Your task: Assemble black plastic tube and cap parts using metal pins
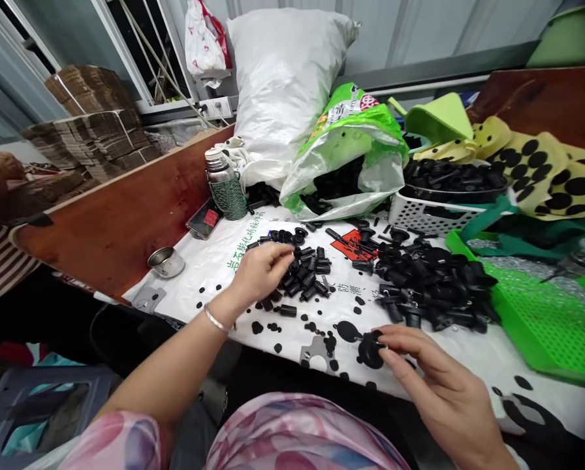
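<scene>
My right hand pinches a round black rubber part between thumb and fingers, just above the front of the white sheet. A flat black disc on a thin strip juts out to the left of that part. Over a heap of small black cylinders, my left hand has its thumb and fingertips drawn together. What sits in that pinch, if anything, is too small to make out. One black cylinder lies apart below the heap. To the right is a larger pile of black rubber parts.
A steel cup, a phone and a flask stand at the left. Behind are an open green bag and a white sack. A white basket and a green tray sit right. Another person's striped sleeve shows far left.
</scene>
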`<action>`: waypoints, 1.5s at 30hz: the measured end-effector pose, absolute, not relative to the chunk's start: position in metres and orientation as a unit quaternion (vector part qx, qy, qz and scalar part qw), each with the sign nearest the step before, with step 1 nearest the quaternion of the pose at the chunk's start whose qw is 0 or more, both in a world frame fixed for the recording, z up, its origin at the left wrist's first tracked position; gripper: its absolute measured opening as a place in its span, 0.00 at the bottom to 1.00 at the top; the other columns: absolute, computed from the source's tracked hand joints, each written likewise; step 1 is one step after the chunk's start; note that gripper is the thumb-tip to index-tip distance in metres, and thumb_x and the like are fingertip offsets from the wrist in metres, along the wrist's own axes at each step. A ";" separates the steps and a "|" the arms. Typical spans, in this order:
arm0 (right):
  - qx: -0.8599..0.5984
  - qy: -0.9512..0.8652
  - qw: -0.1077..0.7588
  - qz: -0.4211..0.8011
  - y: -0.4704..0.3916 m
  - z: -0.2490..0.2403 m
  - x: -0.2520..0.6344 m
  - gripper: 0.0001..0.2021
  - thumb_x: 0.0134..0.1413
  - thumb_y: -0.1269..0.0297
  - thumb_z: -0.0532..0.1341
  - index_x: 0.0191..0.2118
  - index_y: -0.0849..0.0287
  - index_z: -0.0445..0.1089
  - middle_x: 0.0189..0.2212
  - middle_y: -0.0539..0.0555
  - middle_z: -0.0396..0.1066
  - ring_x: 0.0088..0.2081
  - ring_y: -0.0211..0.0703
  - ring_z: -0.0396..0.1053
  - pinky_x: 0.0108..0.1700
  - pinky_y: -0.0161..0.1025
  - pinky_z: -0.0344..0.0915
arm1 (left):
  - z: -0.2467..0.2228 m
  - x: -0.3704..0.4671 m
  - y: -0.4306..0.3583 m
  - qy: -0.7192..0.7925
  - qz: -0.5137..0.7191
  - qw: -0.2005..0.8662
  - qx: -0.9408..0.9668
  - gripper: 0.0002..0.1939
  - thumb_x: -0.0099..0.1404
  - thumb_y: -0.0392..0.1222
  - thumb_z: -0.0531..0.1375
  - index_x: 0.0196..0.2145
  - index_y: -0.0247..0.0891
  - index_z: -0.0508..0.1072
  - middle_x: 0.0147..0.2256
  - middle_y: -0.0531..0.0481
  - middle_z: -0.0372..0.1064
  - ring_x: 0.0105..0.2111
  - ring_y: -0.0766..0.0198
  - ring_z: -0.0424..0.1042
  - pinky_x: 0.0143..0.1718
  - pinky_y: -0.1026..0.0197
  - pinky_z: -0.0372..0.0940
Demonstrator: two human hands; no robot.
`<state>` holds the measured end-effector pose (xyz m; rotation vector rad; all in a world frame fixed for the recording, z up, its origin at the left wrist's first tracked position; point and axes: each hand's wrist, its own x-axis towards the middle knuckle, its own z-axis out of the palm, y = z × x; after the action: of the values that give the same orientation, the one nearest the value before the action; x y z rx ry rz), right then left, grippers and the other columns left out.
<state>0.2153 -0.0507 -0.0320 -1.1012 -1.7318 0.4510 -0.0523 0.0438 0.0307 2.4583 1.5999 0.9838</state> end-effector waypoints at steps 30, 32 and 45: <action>-0.418 -0.718 0.515 0.211 -0.055 -0.050 0.217 0.07 0.54 0.73 0.59 0.39 0.58 0.68 0.39 0.57 0.71 0.42 0.42 0.71 0.43 0.36 0.69 | 0.030 0.023 0.123 0.443 -0.022 -0.010 0.896 0.11 0.54 0.32 0.58 0.37 0.35 0.72 0.33 0.44 0.74 0.36 0.54 0.73 0.44 0.53 0.61; -0.422 -0.714 0.514 0.218 -0.055 -0.051 0.217 0.07 0.54 0.73 0.59 0.39 0.57 0.68 0.39 0.57 0.71 0.42 0.42 0.71 0.43 0.37 0.70 | 0.034 0.021 0.119 0.432 0.001 -0.006 0.902 0.10 0.55 0.33 0.58 0.37 0.34 0.73 0.33 0.44 0.74 0.37 0.54 0.72 0.46 0.51 0.60; -0.408 -0.626 0.644 0.165 -0.032 -0.002 0.222 0.10 0.50 0.77 0.61 0.37 0.57 0.72 0.38 0.54 0.73 0.41 0.44 0.71 0.43 0.41 0.69 | 0.026 0.005 0.019 0.331 0.334 0.404 0.785 0.13 0.62 0.37 0.58 0.46 0.36 0.69 0.42 0.46 0.70 0.41 0.64 0.69 0.45 0.62 0.64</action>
<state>0.2219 -0.0316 -0.0020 -0.9283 -1.4245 0.3762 0.0050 0.0189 0.0260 1.9816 0.8360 0.8441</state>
